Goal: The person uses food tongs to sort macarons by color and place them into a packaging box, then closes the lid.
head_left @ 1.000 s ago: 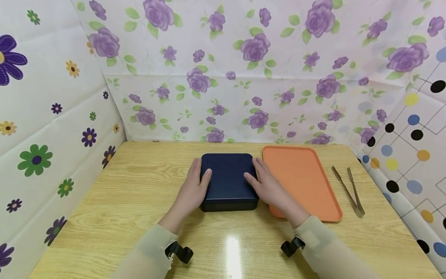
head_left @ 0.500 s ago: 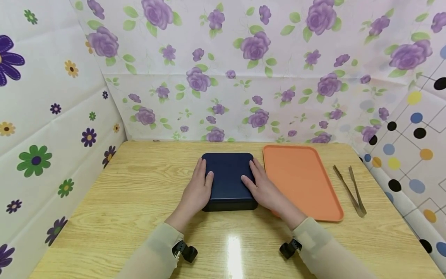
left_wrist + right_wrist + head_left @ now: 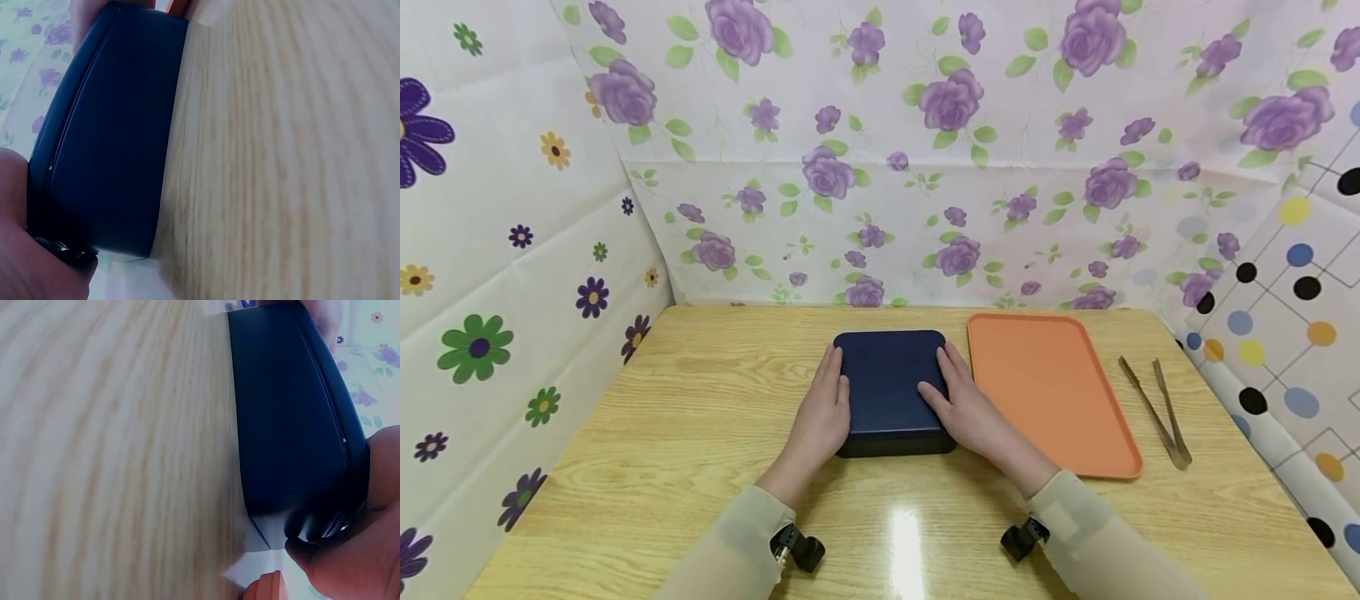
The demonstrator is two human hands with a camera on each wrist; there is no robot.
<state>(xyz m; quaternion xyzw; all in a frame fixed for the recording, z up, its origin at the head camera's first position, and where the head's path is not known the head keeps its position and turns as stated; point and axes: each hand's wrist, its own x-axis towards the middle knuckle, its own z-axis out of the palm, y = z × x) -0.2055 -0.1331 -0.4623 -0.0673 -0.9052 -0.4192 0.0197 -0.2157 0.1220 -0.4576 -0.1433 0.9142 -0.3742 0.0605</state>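
A dark blue lidded box sits on the wooden table in the head view, its lid on. My left hand holds its left side, the thumb along the lid's left edge. On the opposite side my right hand grips it, with the thumb on top of the lid and the fingers down the side. In the left wrist view the box shows its front wall and the seam under the lid. The right wrist view has the same wall of the box, with thumb and fingers at the corner. Its inside is hidden.
An orange tray lies flat just right of the box, partly behind my right forearm. Farther right, metal tongs lie spread on the table. Flowered cloth hangs at the back; patterned cloths close off both sides.
My left hand has shifted slightly right against the box, and its thumb has moved toward the lid's edge. The right hand has edged a little left. The box is nearly where it was.
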